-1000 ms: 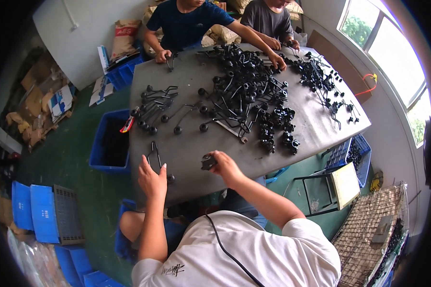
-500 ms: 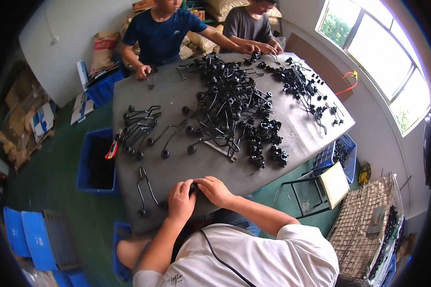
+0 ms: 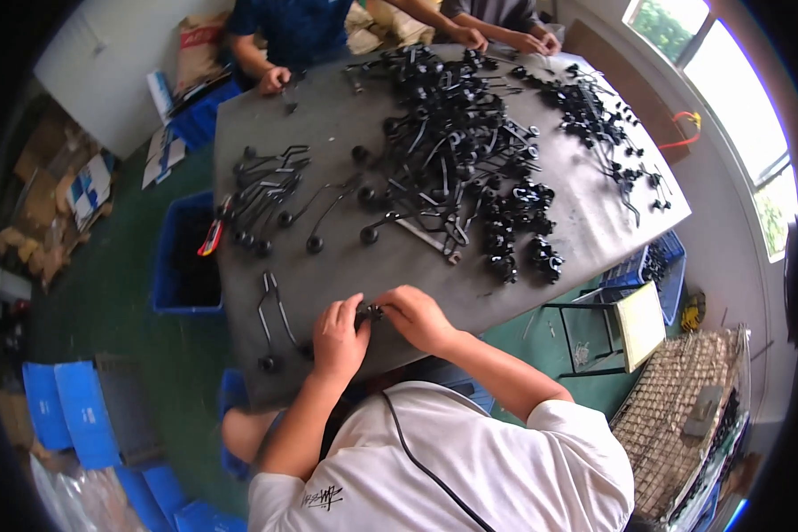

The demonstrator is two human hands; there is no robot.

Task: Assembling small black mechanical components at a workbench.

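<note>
Close to the table's near edge, my left hand (image 3: 339,339) grips a small dark part (image 3: 370,312), its fingers curled around one side. Fingertips of my right hand (image 3: 417,317) pinch at the other side of this part. Its exact kind is too small to make out, and my fingers partly cover it. Just left of my left hand lie two bent black rods (image 3: 280,321) with round black knobs at their near ends.
A large heap of black rods and knobs (image 3: 452,142) fills the table's middle. Clustered black fittings (image 3: 514,222) lie at its right. A red-handled cutter (image 3: 211,236) rests at the left edge above a blue crate (image 3: 164,275). Two co-workers handle parts across the table.
The whole view has shifted, so the table sits higher. My hands have drawn slightly apart, showing more of the small dark part between them.
</note>
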